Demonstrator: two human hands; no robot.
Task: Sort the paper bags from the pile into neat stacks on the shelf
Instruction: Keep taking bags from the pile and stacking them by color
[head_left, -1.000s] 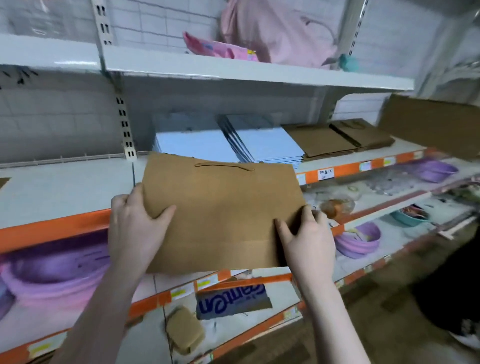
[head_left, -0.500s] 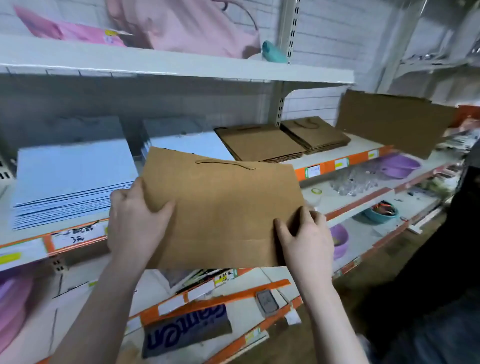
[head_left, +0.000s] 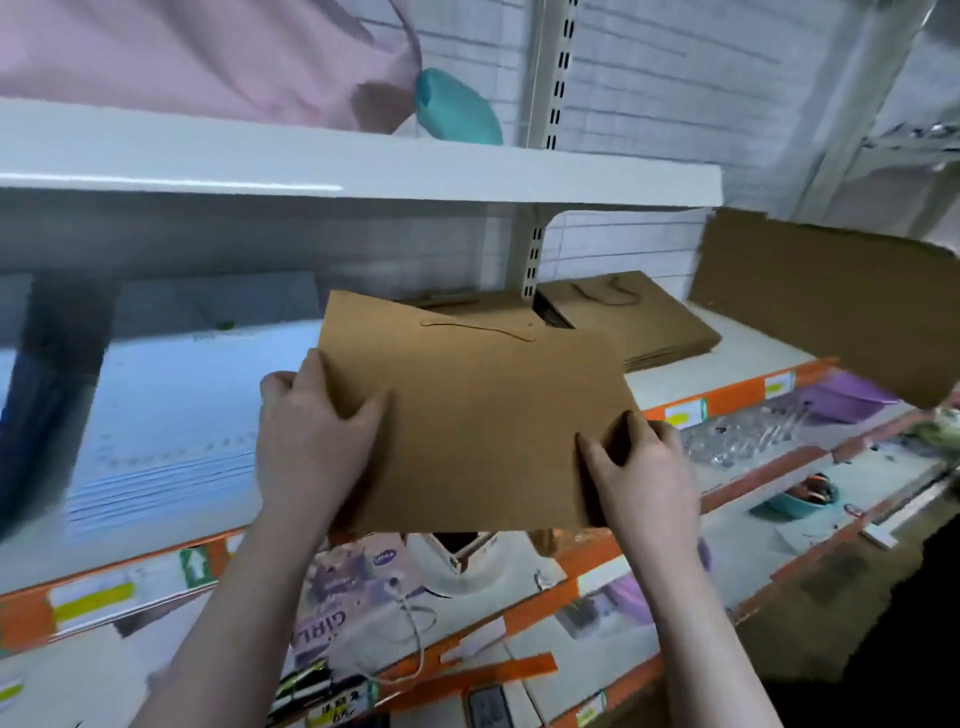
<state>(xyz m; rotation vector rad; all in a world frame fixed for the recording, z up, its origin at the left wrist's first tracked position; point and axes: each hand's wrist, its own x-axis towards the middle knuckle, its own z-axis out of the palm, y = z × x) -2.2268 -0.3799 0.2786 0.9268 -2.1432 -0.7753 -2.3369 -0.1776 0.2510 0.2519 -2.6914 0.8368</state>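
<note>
Two hands: our left hand (head_left: 311, 431) and right hand (head_left: 636, 467) pinch the brown bag (head_left: 478, 431), thumbs on top.
Bag place: in the air, in front of the brown stacks (head_left: 639, 322) on the shelf (head_left: 727, 374).
Risk: we think it could land crooked.
Hidden: fingers under the bag; the nearer stack.

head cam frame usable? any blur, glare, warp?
Head view: the brown paper bag and both hands, left hand and right hand, are fairly sharp; the left edge smears with motion blur over the white stack; a glare streak runs along the upper shelf; wide-angle bending tilts the shelves.
</note>
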